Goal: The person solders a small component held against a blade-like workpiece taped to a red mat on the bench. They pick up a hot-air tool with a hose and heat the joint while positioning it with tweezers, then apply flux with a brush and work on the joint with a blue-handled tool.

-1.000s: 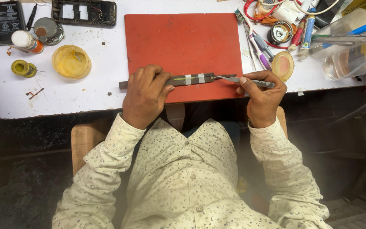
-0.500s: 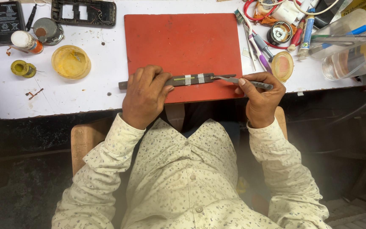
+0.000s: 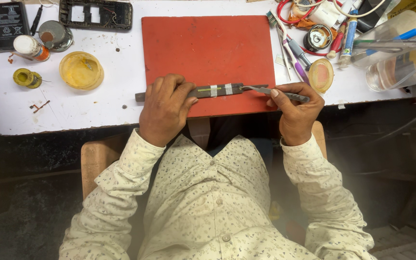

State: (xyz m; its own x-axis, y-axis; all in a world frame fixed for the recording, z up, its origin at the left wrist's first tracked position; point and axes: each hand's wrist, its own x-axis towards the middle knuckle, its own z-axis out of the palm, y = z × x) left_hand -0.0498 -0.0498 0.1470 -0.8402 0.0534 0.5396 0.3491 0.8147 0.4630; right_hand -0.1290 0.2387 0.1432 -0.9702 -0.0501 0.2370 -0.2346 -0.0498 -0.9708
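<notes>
The left hand (image 3: 165, 108) presses a dark strip (image 3: 217, 90) flat against the red mat (image 3: 208, 48), steadying it. The right hand (image 3: 294, 113) grips tweezers (image 3: 273, 91), tips on the strip's end, at the white bench (image 3: 97, 106) edge.

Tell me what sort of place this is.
Most likely a phone or small-electronics repair bench: a stripped phone frame and a phone battery lie on the white table, and the right hand holds tweezers to a narrow dark strip.

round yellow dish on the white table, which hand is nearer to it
Left. The left hand presses the dark narrow strip just right of the round yellow dish; the right hand, holding metal tweezers, is far across the red mat.
</notes>
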